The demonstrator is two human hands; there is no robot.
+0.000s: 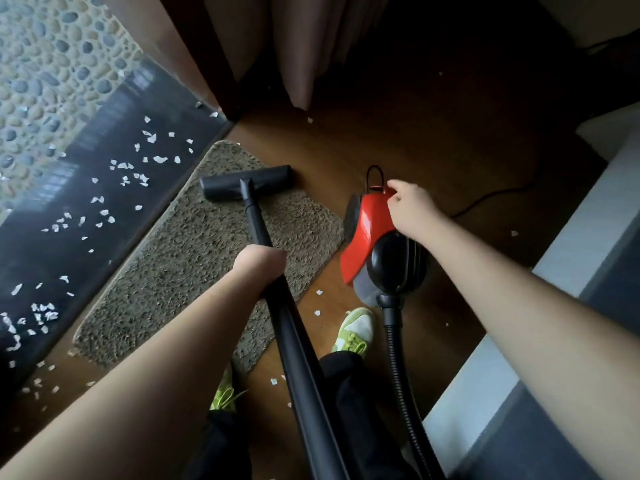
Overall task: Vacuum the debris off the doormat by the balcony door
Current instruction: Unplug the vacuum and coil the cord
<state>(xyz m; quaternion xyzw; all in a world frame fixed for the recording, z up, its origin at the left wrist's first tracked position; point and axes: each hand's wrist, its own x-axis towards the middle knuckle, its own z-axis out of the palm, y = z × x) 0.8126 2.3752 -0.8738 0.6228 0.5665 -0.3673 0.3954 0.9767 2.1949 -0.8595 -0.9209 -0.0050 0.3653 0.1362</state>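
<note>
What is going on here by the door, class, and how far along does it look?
A person is vacuuming. The left hand grips the black wand, whose floor head rests on the far end of the doormat. The right hand touches the top of the red vacuum body beside the mat. The mat looks mostly clean; white scraps lie on the dark sill.

My left arm runs in from seven o'clock, bare, forearm straight, and my left hand [260, 261] is curled round the wand [258, 223], knuckles up. My right arm comes in from four o'clock, stretched toward twelve, wrist bent down; my right hand [410, 206] rests its curled fingertips on the vacuum [367, 230].
</note>
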